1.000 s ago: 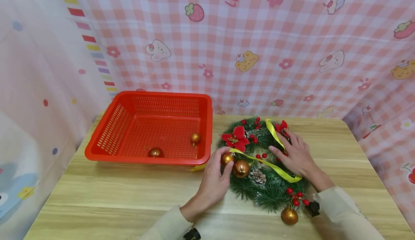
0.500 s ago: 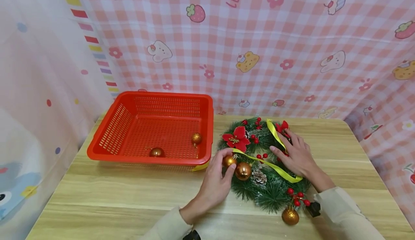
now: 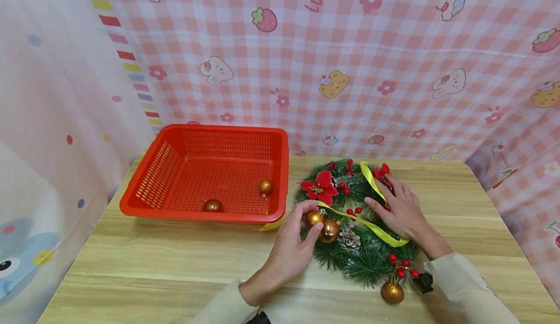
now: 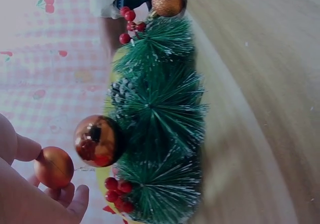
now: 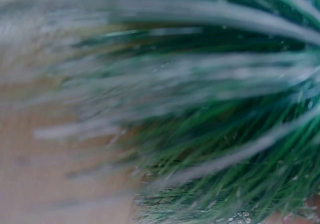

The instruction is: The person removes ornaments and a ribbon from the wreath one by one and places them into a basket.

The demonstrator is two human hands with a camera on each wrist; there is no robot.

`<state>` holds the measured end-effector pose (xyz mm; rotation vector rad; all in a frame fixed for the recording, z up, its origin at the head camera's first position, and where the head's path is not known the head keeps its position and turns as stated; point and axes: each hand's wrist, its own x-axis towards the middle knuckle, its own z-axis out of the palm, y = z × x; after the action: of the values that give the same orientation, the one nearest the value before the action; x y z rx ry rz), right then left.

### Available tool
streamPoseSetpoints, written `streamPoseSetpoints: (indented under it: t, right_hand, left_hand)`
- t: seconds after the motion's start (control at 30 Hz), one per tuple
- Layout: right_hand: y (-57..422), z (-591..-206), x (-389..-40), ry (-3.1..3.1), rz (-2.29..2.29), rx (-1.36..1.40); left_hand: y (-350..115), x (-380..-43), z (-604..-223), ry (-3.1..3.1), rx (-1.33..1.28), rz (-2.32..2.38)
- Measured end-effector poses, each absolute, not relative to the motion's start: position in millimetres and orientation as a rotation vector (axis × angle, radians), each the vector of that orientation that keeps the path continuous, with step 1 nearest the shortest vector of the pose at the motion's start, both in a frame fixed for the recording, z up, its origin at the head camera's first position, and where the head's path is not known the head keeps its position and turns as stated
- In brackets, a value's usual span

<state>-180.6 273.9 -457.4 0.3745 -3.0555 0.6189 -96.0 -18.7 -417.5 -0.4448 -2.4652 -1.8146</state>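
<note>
My left hand [image 3: 286, 248] pinches a matte gold Christmas ball [image 3: 312, 218] between thumb and fingers, over the left side of a green wreath [image 3: 367, 265]. In the left wrist view the gold ball [image 4: 56, 167] sits beside a shiny copper ball [image 4: 96, 140], which lies against the wreath. My right hand [image 3: 400, 213] rests on the wreath's right side, fingers spread near a red flower [image 3: 381, 171]. A yellow ribbon [image 3: 379, 234] trails across the wreath and partly under that hand. Only blurred green needles [image 5: 235, 129] and some table show in the right wrist view.
A red plastic basket [image 3: 203, 218] stands left, with a shiny ball [image 3: 213, 206] and a glittery ball [image 3: 266, 187] inside. Yellow ribbon [image 3: 272, 225] shows by its front corner. Another glittery ball [image 3: 392, 291] hangs at the wreath's front edge. A pink checked cloth [image 3: 297, 71] stands behind the table.
My left hand has brought the matte gold ball slightly right, closer to the shiny copper ball. The right hand stays where it was on the wreath.
</note>
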Motion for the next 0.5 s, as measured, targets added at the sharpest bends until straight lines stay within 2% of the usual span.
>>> streamPoseSetpoints:
  t: [0.3,0.5]
  right_hand:
    - [274,-456,-180,-3.057,0.623,0.374]
    - [273,-455,-180,-3.061,0.621,0.376]
  left_hand:
    - [-30,-101,-404,-2.401,-0.477,-1.854]
    - [-46,-111,-396,-2.375,-0.41,-1.833]
